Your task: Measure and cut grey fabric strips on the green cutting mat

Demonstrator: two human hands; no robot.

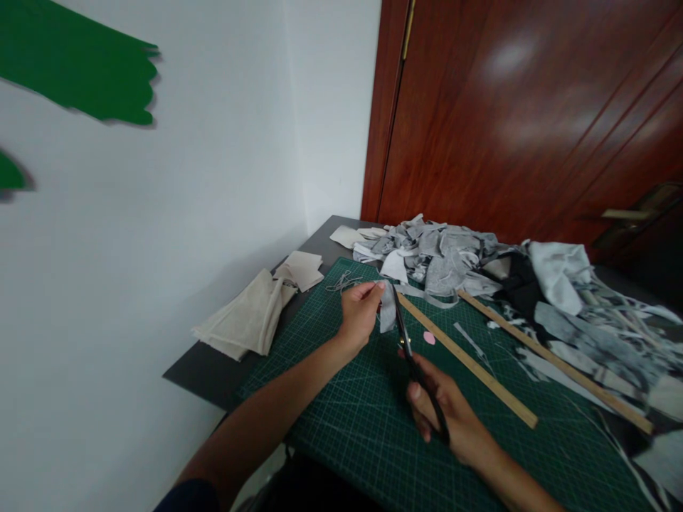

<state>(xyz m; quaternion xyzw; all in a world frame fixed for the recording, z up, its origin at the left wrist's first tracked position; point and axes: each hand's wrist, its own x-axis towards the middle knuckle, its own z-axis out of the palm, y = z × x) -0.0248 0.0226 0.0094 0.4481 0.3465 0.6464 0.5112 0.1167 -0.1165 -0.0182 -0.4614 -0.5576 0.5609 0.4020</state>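
Observation:
My left hand (361, 311) pinches the top of a small grey strip of fabric (388, 315), which hangs down from the fingertips above the mat. In my right hand (440, 404) is a pair of black-handled scissors (405, 344), its blades pointing up and away from me. The blades lie along the right edge of the fabric strip; whether they touch it I cannot tell. They look nearly closed. Just right of the scissors a small pink piece (429, 338) lies on the green cutting mat (331, 419).
Two wooden rulers (469, 361) lie slantwise on the mat's right side. Grey and white fabric scraps (448, 259) are heaped along the back and right. Folded beige cloth (242, 316) lies at the left by the white wall (224, 178). Loose threads (346, 281) sit behind my left hand.

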